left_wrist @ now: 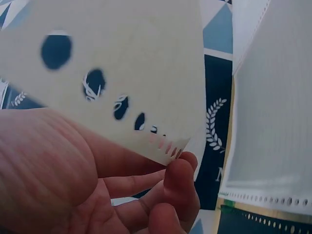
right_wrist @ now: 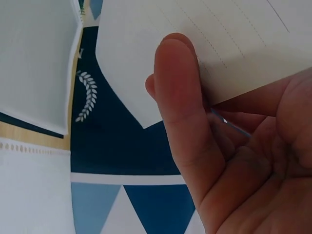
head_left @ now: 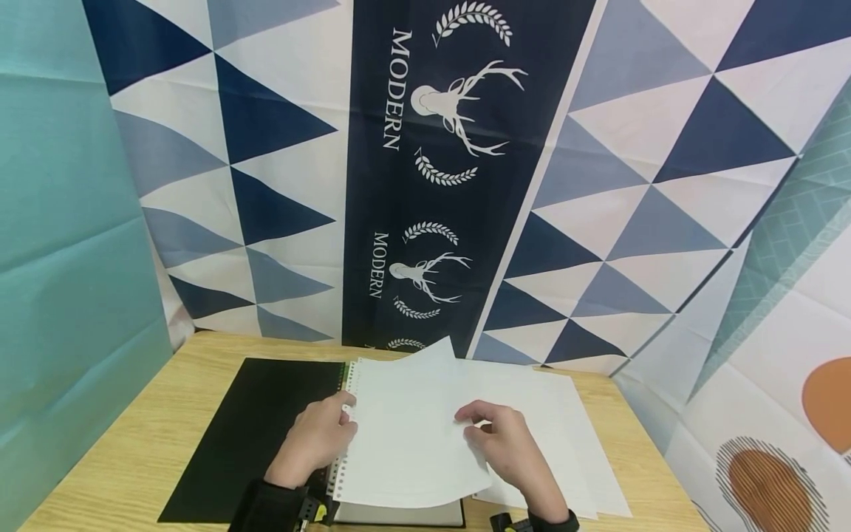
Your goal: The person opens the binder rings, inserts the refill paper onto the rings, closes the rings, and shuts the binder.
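Note:
A white sheet with punched holes [head_left: 408, 436] is held up over an opened binder. My left hand [head_left: 318, 436] pinches its holed left edge; in the left wrist view the fingertips of the left hand [left_wrist: 161, 180] close on the strip of holes. On the other side my right hand [head_left: 507, 443] pinches the sheet's right edge, and in the right wrist view the right hand [right_wrist: 195, 126] has thumb and finger on the lined paper [right_wrist: 234, 53]. Below the sheet, a paper stack [head_left: 399, 514] shows in the binder, mostly hidden.
The binder's black cover [head_left: 246, 436] lies flat on the left of the wooden table [head_left: 126, 436]. More white sheets [head_left: 565, 428] lie on the right, overlapping. Patterned cloth [head_left: 286, 170] hangs behind the table, and teal cloth [head_left: 73, 222] hangs at the left.

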Tool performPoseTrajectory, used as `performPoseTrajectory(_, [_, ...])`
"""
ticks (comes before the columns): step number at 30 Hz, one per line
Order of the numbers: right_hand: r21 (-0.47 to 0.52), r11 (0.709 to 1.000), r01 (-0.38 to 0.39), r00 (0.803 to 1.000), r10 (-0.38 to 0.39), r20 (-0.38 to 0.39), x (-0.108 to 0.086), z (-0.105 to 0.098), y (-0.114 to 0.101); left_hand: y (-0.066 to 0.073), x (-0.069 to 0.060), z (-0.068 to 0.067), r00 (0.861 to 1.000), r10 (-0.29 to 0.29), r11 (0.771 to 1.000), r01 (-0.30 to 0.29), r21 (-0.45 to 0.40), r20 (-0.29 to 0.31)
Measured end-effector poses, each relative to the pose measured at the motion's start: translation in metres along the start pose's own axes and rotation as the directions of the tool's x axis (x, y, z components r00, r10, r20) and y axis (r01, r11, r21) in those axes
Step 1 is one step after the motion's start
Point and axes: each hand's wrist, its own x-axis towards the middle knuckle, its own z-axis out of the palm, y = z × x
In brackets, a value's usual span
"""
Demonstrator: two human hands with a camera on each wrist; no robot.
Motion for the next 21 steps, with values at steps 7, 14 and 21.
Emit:
performPoseTrajectory(7, [0.043,0.998,0.039,0.998,-0.041,0.040,0.003,0.010,0.002,-0.007,0.000,0.001,0.998,-0.050,0.999,0.049,0.023,0.037])
performPoseTrajectory(14, [0.067,0.997,0.042,0.997,-0.046,0.068,0.004,0.018,0.002,-0.016,0.005,0.006,0.998,-0.057,0.998,0.056,0.039,0.017])
performPoseTrajectory(21, [0.047,0.998,0.032,0.995,-0.036,0.091,0.006,0.023,0.003,-0.024,0.009,0.011,0.999,-0.043,0.999,0.043,0.028,0.006])
